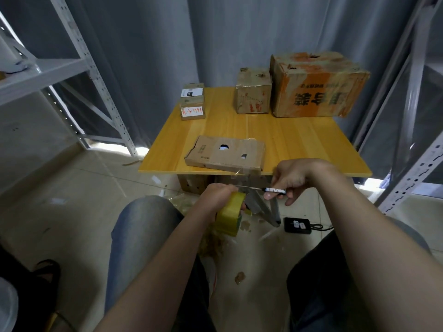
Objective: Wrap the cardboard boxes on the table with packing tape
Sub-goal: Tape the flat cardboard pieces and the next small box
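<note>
- Step in hand: cutting the tape strand [236, 174] free of the roll [229, 214], judged from the tool tip set against it.
- Left hand [217, 197]: clenched round the roll, held below the worktop [299, 144] edge.
- Right hand [296, 178]: pinching a pen-like cutter [275, 190], tip aimed toward the left hand, just above the roll.
- Flat box [225, 153]: just beyond both hands, at the near worktop edge.
- Box condition: crushed and creased, two holes in the top face, glossy tape over the right end.
- Next move: keep the strand taut, make a short stroke across it, then press the loose end onto the box.
- Other boxes [318, 85]: well beyond both hands.
</note>
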